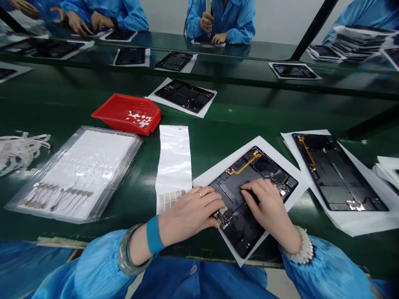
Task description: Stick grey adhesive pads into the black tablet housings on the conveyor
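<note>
A black tablet housing (230, 187) lies at a slant on a white sheet in front of me, with an orange flex cable (246, 164) near its far edge. At its left end, my left hand (196, 209) has thumb and fingers closed around a small circuit board (222, 219). My right hand (268, 203) rests over the middle of the housing, its fingers bent and drawn together. Whatever is between those fingertips, if anything, is hidden. Beside my left hand is a white backing strip (173, 160) with grey square pads (168, 200) at its near end.
Left are a clear tray (102, 203) with small round wired parts, a red bin (115, 110) with white scraps, and tangled white strips (21, 151). Another housing (339, 174) lies right, one more (185, 95) ahead. Co-workers in blue sit across, beyond a raised ledge (218, 77).
</note>
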Demonstrator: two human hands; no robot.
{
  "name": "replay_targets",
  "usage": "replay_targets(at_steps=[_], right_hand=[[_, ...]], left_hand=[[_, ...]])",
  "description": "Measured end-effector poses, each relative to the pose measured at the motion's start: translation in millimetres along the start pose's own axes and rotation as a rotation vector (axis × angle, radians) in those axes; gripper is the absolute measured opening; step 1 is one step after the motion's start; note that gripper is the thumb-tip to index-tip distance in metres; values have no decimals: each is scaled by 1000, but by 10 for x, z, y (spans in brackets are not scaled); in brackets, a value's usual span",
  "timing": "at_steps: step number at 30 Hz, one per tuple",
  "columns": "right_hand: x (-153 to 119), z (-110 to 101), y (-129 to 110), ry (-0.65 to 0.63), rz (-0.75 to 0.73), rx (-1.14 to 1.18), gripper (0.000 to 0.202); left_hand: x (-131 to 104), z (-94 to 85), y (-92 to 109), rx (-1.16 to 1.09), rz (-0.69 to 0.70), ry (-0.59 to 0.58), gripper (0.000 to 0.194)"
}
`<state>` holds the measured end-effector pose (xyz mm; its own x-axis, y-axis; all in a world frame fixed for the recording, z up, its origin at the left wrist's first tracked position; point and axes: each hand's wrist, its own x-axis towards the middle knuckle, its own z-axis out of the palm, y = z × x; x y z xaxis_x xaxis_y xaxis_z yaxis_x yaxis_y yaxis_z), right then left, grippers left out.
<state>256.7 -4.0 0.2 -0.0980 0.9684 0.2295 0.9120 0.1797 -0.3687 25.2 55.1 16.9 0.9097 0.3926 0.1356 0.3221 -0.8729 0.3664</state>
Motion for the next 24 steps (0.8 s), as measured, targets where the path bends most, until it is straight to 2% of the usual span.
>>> replay_targets(at_steps=[7,10,14,16,21,24], right_hand=[[-3,-5,-6,-8,4,-7,15],[1,-6,-12,-6,3,-5,16],[3,7,5,-6,-3,-19,16],[3,12,13,-5,-8,-19,16],[-13,11,18,-7,-12,-10,20],[-17,8,12,-8,-6,-18,19]], left_hand=[[-108,96,90,196,82,23,39],[-124,129,129,240,56,32,48],[-115,105,147,188,-22,77,53],[-103,77,137,148,-42,89,50],[-61,41,106,130,-3,32,25],[-28,24,78,128,16,19,25]])
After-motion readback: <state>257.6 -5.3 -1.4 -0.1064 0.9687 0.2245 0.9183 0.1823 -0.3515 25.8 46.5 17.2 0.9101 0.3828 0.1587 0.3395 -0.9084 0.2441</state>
